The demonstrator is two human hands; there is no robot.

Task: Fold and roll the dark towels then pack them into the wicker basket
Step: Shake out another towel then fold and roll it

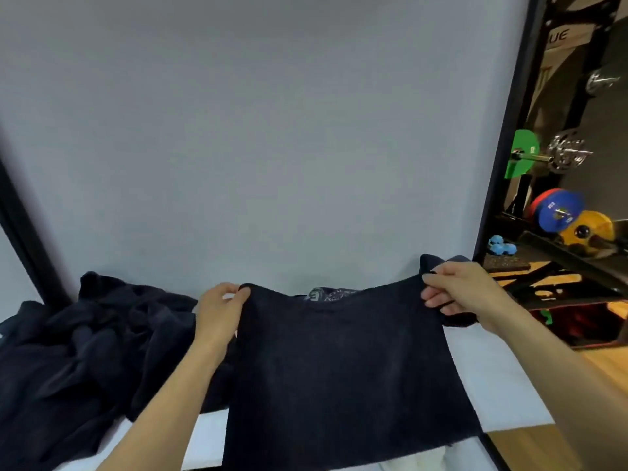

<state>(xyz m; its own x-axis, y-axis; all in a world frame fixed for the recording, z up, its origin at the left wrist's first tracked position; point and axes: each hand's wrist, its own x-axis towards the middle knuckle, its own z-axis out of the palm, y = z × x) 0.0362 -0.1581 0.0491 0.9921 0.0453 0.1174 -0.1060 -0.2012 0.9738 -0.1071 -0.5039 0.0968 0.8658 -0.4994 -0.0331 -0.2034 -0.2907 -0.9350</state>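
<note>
A dark navy towel hangs spread out in front of me over the white table. My left hand pinches its upper left corner. My right hand grips the upper right corner, with extra cloth bunched behind the fingers. A heap of crumpled dark towels lies on the table to the left. Behind the held towel's top edge a patterned grey thing peeks out; I cannot tell what it is. No wicker basket shows in this view.
A pale grey wall rises right behind the table. To the right stands a black rack with coloured weight plates and a barbell, over a wooden floor. A black post leans at far left.
</note>
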